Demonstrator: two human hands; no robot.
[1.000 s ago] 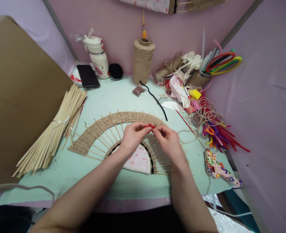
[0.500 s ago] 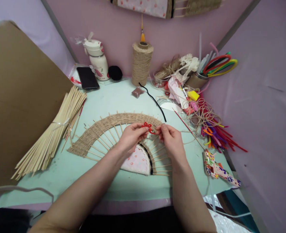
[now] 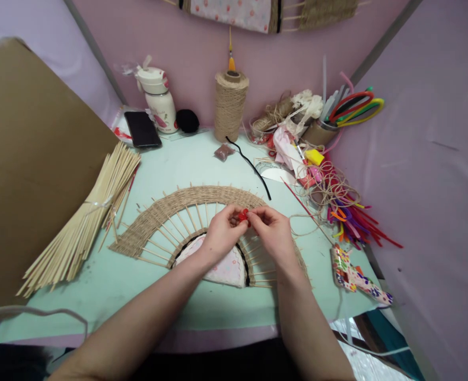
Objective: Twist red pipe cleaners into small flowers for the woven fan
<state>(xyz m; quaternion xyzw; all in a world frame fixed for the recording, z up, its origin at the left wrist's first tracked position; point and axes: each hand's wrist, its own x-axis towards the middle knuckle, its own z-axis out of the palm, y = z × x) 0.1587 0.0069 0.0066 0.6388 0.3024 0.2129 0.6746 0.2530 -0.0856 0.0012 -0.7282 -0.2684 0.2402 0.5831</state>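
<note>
Between my hands is a small red pipe cleaner point(image 3: 243, 215) bent into loops, held above the woven fan. My left hand point(image 3: 226, 230) pinches its left side, and my right hand point(image 3: 271, 228) has thumb and fingers closed on its right side. Below lies a half-round fan point(image 3: 186, 196) of thin sticks, with a wide twine-woven outer band. Its inner half-circle is pale floral cloth point(image 3: 228, 268) edged in black. My forearms and hands hide part of the fan's right half.
Left of the fan lies a tied bundle of sticks point(image 3: 83, 211). Behind stand a twine spool point(image 3: 231, 108) and a white bottle point(image 3: 160, 106), beside a phone point(image 3: 142, 128). Coloured pipe cleaners point(image 3: 361, 225), tangled twine and a floral-patterned glue gun point(image 3: 345, 270) crowd the right side.
My hands have come closer together, the left moving right and the right moving slightly left. The red loops, spread out before, are now more covered by my fingers.
</note>
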